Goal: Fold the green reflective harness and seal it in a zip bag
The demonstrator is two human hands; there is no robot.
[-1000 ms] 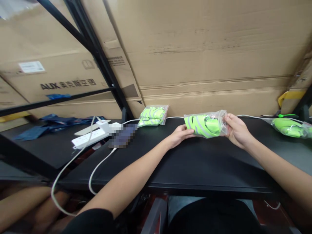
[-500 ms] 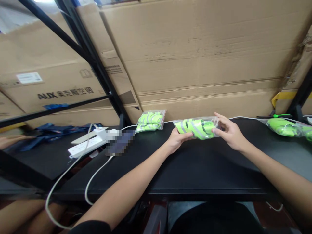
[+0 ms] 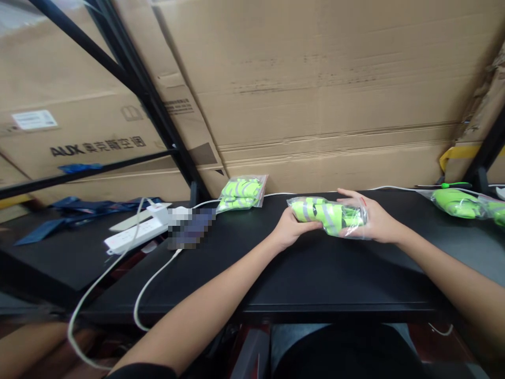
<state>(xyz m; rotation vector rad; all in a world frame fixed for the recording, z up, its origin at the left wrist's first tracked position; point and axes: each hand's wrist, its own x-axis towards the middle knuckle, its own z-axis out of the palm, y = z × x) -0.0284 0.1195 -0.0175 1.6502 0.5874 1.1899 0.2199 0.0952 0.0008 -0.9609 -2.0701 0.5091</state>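
Observation:
Between my two hands is a clear plastic bag (image 3: 333, 215) with folded neon-green fabric inside, crossed by grey reflective strips. My left hand (image 3: 291, 230) grips its left end, thumb lying along the near side. At the bag's right end, my right hand (image 3: 374, 218) holds the plastic, with one finger raised behind it and the thumb in front. The bag is just above the black table (image 3: 315, 279). Another bag of green reflective fabric (image 3: 241, 193) rests further back on the left, against the cardboard.
A white power strip (image 3: 136, 234) with plugs and cables lies left, beside a blurred-out dark item (image 3: 195, 229). More bagged green fabric (image 3: 457, 202) and a green-handled tool (image 3: 455, 185) are at the right. Cardboard (image 3: 315, 105) stands behind; a black metal frame (image 3: 158, 116) rises left.
The held bag has turned so its right end shows more, and it has moved slightly right and nearer. My right hand has shifted its hold along the bag's right end.

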